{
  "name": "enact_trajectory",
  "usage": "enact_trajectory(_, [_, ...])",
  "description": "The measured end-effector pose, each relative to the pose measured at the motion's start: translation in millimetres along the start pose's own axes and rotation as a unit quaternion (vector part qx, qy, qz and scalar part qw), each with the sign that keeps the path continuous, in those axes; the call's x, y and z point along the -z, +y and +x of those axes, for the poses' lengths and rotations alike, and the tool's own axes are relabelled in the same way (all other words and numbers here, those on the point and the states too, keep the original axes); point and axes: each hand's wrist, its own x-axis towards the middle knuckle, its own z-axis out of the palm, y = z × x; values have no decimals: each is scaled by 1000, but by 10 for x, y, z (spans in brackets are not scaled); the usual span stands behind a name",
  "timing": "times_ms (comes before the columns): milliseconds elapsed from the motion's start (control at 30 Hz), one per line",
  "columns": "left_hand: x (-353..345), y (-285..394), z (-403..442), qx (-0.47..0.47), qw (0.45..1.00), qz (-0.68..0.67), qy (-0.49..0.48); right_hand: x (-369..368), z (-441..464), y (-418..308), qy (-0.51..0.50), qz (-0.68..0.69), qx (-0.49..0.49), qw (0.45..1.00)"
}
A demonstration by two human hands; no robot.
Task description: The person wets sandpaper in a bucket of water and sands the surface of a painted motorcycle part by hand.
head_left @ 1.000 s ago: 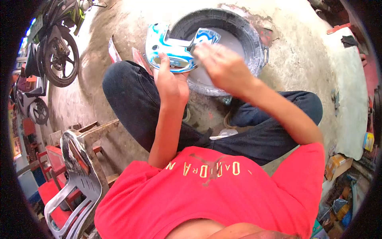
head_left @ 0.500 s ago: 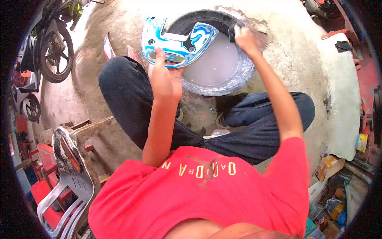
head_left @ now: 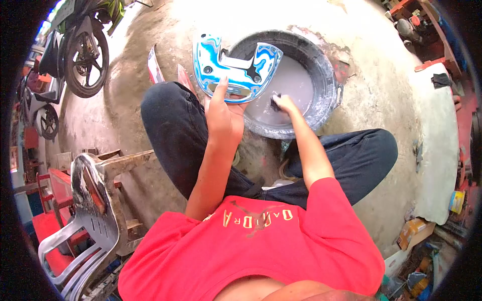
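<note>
My left hand (head_left: 224,118) grips the lower edge of a curved motorcycle body panel (head_left: 213,80), thumb on its face. The panel is shiny, with blue, white and silvery patches and several screw holes. It is held up over the left side of a black tub (head_left: 329,118). Greyish cloudy water (head_left: 296,83) fills the tub's lower part. At the water's surface, my right hand (head_left: 286,104) is closed on a small dark piece (head_left: 275,102) that resembles folded sandpaper; its exact kind is unclear.
Two narrow red-and-white panels (head_left: 154,65) lie left of the tub, near my knee. Motorcycles (head_left: 86,62) stand at the upper left. A worn plastic chair (head_left: 98,215) is at the lower left. On the right are a pale slab (head_left: 436,150) and a cardboard box (head_left: 415,232).
My right hand has moved from the tub's far right rim down and left to the water, still holding the dark piece. The left hand still holds the panel. The whole view has shifted slightly.
</note>
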Motion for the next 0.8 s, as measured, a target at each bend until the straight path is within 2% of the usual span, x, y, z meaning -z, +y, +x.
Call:
enact_trajectory(67, [7, 31, -5, 27, 999, -14, -9, 319, -225, -552, 20, 149, -44, 988])
enact_trajectory(133, [5, 86, -12, 64, 997, -31, -29, 701, -194, -958, 64, 88, 2, 994])
enact_trajectory(200, [-13, 102, -35, 76, 997, -34, 0, 1114, -726, -1680, 9, 206, 68, 976])
enact_trajectory(233, [-67, 119, -28, 78, 996, -38, 9, 1300, -847, -1955, 3, 197, 73, 978])
enact_trajectory(333, [-366, 242, -184, 30, 999, -17, 21, 1716, -1384, -2698, -2, 145, 139, 980])
enact_trajectory(400, [-463, 368, -182, 53, 998, -12, -15, 1870, -1527, -2935, 14, 111, 164, 980])
enact_trajectory(500, [-659, 543, -184, 56, 996, 24, -59, 1971, -1945, -3257, -30, 164, 195, 967])
enact_trajectory(600, [-701, 581, 10, 113, 989, 52, -83, 2046, -2192, -3458, -87, 175, 207, 959])
enact_trajectory(633, [-748, 564, 71, 122, 987, 46, -93, 2026, -2094, -3406, -47, 156, 224, 961])
enact_trajectory(667, [-845, 562, 93, 123, 987, 55, -87, 2008, -1896, -3304, 29, 44, 255, 965])
enact_trajectory(733, [-1054, 546, 140, 128, 986, 66, -80, 1895, -2072, -3319, 105, -22, 343, 933])
enact_trajectory(767, [-1094, 529, 229, 151, 983, 65, -85, 1853, -2084, -3287, 94, -11, 377, 921])
enact_trajectory(800, [-1176, 536, 262, 155, 983, 61, -81, 1820, -2115, -3288, 117, -62, 380, 915])
